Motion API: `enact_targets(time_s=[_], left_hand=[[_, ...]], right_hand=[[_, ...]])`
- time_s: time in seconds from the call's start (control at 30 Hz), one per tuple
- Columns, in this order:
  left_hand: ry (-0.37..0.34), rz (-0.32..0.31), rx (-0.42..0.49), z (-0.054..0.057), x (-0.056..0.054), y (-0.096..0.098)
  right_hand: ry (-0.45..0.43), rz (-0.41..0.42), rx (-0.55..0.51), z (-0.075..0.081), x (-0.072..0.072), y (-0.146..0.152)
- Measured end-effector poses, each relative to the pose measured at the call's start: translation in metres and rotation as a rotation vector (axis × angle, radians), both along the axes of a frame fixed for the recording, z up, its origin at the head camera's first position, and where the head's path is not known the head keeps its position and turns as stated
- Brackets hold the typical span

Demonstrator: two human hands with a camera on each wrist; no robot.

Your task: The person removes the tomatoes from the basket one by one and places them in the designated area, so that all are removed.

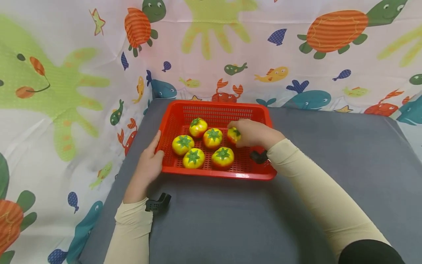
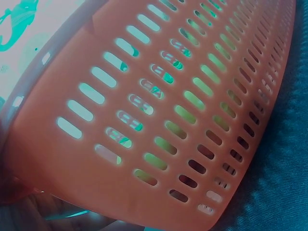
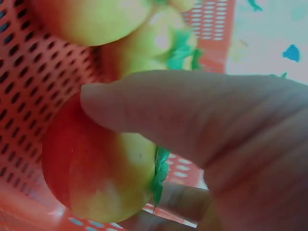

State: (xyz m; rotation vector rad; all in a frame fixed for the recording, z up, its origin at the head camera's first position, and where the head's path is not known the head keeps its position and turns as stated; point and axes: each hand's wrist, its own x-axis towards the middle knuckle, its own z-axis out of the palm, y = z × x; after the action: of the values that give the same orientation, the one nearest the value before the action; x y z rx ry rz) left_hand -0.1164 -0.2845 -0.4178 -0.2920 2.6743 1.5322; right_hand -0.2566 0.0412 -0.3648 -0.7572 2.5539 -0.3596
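A red plastic basket (image 1: pixel 244 175) with slotted walls sits on the grey table and holds several toy tomatoes, yellow and red with green leafy tops. My left hand (image 1: pixel 149 165) grips the basket's left rim; its wrist view is filled by the basket's slotted wall (image 2: pixel 57 159). Inside the basket's right half, my right hand (image 1: pixel 252 132) holds one toy tomato (image 1: pixel 233 135) between thumb and fingers. In the right wrist view the thumb lies across this tomato (image 3: pixel 96 163), with fingertips behind it. Other tomatoes, such as the front one (image 1: pixel 222 158), rest on the basket floor to the left.
A grey cloth (image 1: pixel 211 220) covers the table around the basket. Behind and to the left hangs a pale curtain (image 1: pixel 211 66) printed with sea animals, close to the basket's back edge. Dark wrist mounts (image 1: pixel 159 202) are strapped on both arms.
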Motion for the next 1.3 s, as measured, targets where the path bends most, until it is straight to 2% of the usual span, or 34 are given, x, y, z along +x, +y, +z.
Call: enact_targets(time_s=[0.13, 0.33, 0.63, 0.77, 1.03, 1.3], left_hand=[[0.011, 0.002, -0.001, 0.001, 0.004, -0.004], [0.006, -0.009, 0.002, 0.0, 0.007, -0.005], [-0.03, -0.008, -0.02, 0.002, 0.014, -0.008], [-0.038, -0.009, -0.028, 0.001, 0.015, -0.007], [-0.027, -0.022, -0.048, 0.0, 0.013, -0.002], [-0.017, -0.036, -0.038, 0.003, 0.011, 0.004]], right_hand=[[0.039, 0.029, -0.027, 0.016, 0.008, -0.003], [0.088, -0.004, -0.042, 0.041, 0.022, 0.008], [0.149, -0.046, -0.062, 0.064, 0.029, 0.035], [0.149, -0.08, -0.062, 0.069, 0.03, 0.051], [0.162, -0.159, -0.125, 0.079, 0.031, 0.095], [0.153, -0.245, -0.118, 0.068, 0.025, 0.134]])
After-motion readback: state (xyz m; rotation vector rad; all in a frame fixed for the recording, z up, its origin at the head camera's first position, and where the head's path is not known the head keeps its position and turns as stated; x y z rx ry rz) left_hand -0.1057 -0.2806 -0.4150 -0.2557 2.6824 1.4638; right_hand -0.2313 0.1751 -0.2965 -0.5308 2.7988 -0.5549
